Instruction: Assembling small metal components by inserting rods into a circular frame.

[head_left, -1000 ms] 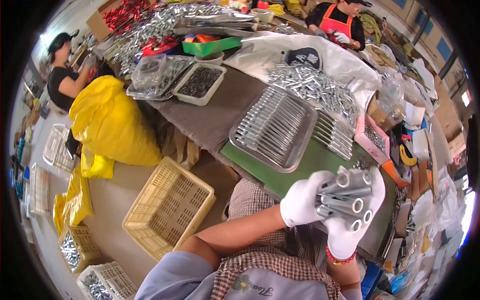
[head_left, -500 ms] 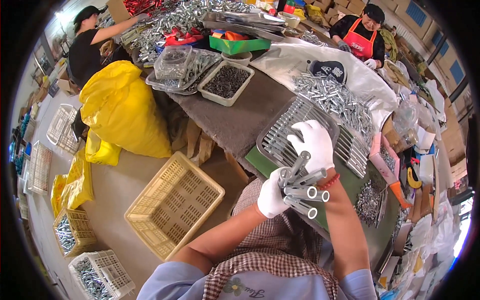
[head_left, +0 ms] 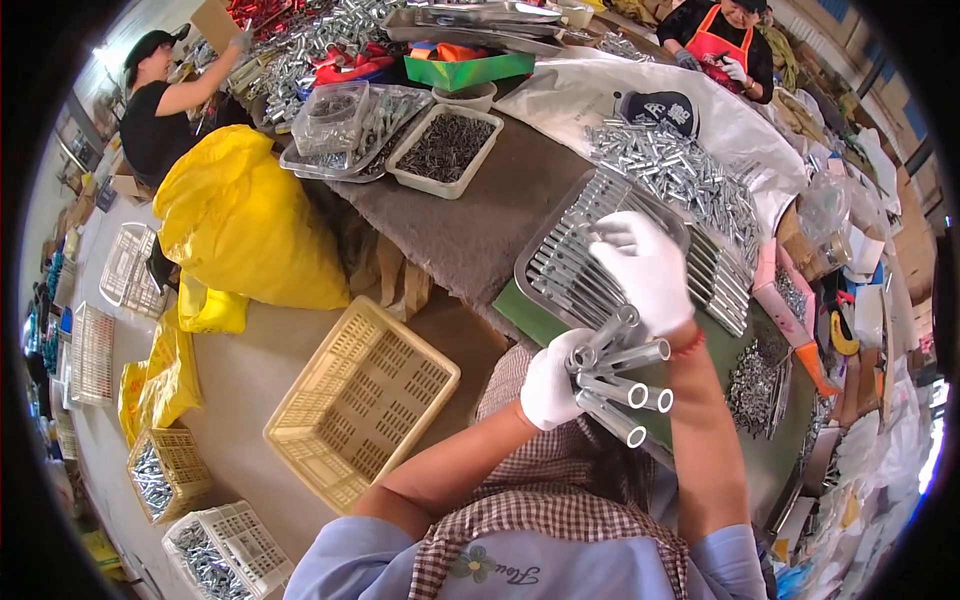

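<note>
My left hand (head_left: pixel 552 385), in a white glove, is wrapped round several silver metal tubes (head_left: pixel 612 390), their hollow ends pointing toward the lower right. My right hand (head_left: pixel 645 270), gloved too and with a red bead bracelet at the wrist, reaches over a metal tray (head_left: pixel 522 268). Its fingers are partly bent and apart, with nothing visible between them. Slim silver rods (head_left: pixel 572 285) lie in rows in the tray, close under those fingertips. Another row of rods (head_left: pixel 722 290) lies just right of the tray. The palm side of the right hand is hidden.
Loose metal sleeves (head_left: pixel 675 175) are heaped on a white sack beyond the tray. A tub of dark screws (head_left: pixel 447 150) stands farther left. A cream crate (head_left: pixel 360 405) and a yellow sack (head_left: pixel 245 225) are at the left. Two co-workers (head_left: pixel 165 110) are across the table.
My right hand has moved slightly down and right over the tray, its fingers drawn closer together. The left hand keeps its tubes. The view has shifted a little.
</note>
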{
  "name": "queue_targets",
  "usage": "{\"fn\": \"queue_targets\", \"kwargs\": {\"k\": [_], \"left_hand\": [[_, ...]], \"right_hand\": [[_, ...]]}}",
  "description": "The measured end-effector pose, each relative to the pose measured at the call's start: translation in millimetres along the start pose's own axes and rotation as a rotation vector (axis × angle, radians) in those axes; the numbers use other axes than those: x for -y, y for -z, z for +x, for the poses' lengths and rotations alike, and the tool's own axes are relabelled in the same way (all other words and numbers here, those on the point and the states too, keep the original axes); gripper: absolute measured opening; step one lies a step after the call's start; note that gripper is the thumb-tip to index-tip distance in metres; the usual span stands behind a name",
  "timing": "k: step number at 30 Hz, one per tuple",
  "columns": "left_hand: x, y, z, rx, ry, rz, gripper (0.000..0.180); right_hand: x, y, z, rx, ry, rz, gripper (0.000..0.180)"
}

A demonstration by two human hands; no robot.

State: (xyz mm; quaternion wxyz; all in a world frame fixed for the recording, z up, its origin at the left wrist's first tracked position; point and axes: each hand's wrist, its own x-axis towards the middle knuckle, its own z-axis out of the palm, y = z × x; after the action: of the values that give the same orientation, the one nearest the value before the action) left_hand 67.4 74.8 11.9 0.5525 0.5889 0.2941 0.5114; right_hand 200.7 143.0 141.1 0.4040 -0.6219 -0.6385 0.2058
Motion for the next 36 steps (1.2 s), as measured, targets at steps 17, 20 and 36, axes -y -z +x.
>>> {"fn": "queue_targets", "kwargs": {"k": [17, 20, 36], "left_hand": [[-14.9, 10.8, 6.3, 0.171, -0.160, 0.332, 0.048], [-9.3, 6.8, 3.2, 0.132, 0.048, 0.074, 0.035], [-5.5, 10.4, 0.3, 0.146, -0.060, 0.127, 0.038]], "right_hand": [[69.3, 66.5, -62.3, -0.065, 0.177, 0.082, 0.029], [72.7, 67.3, -63.7, -0.024, 0.207, -0.040, 0.030], [74.7, 69.7, -65.9, 0.070, 0.336, -0.113, 0.026]]}}
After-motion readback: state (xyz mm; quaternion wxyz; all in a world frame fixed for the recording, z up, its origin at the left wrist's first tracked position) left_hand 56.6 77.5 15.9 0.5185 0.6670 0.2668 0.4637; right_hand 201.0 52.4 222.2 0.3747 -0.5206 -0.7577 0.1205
